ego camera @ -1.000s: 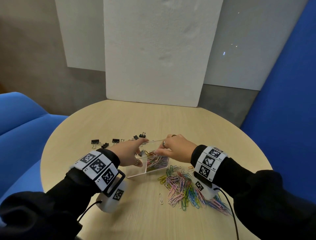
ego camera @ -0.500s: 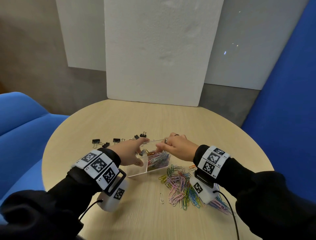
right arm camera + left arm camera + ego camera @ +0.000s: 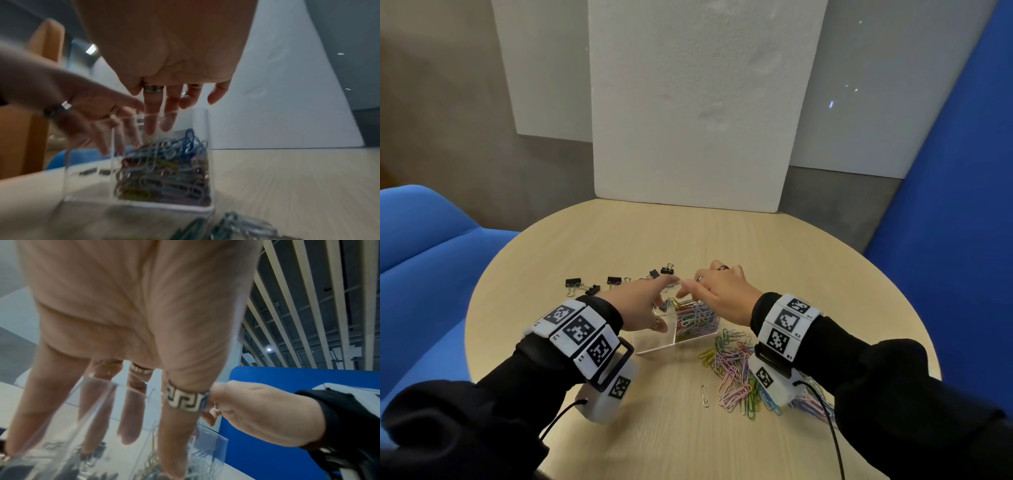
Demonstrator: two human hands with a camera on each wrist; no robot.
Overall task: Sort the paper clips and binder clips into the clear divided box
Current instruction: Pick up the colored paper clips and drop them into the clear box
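Note:
The clear divided box [image 3: 654, 344] stands on the round table; its right compartment holds colored paper clips [image 3: 697, 320], its left one something dark and blurred. My left hand [image 3: 642, 303] holds the box's left part, ringed thumb [image 3: 185, 402] near side, straight fingers [image 3: 131, 418] behind the clear wall. My right hand [image 3: 720, 294] hovers over the right compartment, and its straight fingers [image 3: 151, 120] dip in above the clips [image 3: 164, 170], pinching nothing I can see. A loose paper clip pile [image 3: 736, 373] lies right of the box. Black binder clips [image 3: 614, 280] lie behind the left hand.
A single silver paper clip [image 3: 704, 395] lies apart near the front. A white foam board [image 3: 695, 120] leans at the table's far edge. A blue seat [image 3: 424, 246] is on the left and a blue panel [image 3: 955, 205] on the right.
My right hand has edged left over the box, its fingertips now close to my left index finger. The left hand has stayed on the box.

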